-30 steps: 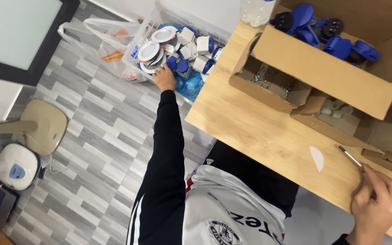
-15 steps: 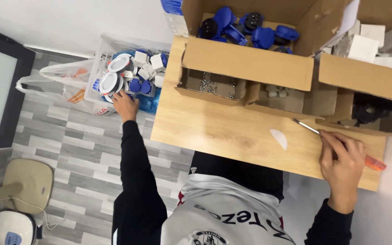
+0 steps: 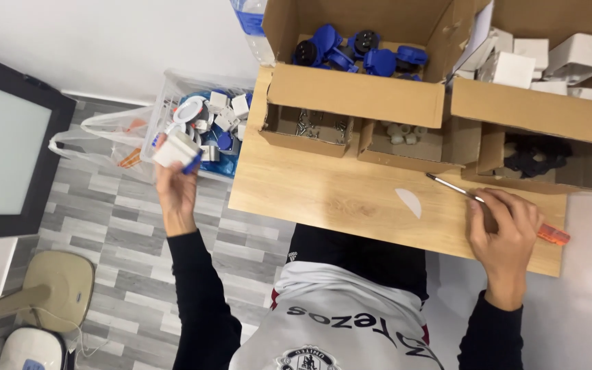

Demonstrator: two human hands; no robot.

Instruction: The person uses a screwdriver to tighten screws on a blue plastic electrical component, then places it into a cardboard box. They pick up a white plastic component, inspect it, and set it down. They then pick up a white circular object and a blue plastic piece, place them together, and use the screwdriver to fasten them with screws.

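My left hand (image 3: 176,188) is raised over the floor beside the table, gripping a white box-shaped part with a blue piece (image 3: 176,151). Just behind it stands a clear plastic bin (image 3: 162,103) filled with several white and blue parts. My right hand (image 3: 505,229) rests on the wooden table (image 3: 323,195), closed around a screwdriver (image 3: 457,188) with an orange handle end, its metal shaft pointing left. A small white oval piece (image 3: 409,201) lies on the table left of that hand.
Open cardboard boxes line the table's far side: blue and black parts (image 3: 358,51), white boxes (image 3: 536,58), screws (image 3: 306,127), small white pieces (image 3: 399,133), black parts (image 3: 539,154). A plastic bag (image 3: 104,140) lies on the floor; a dark panel (image 3: 8,137) leans at left.
My left hand has lifted out of the bin with a white and blue part. My right hand stays on the screwdriver. The view has shifted right.
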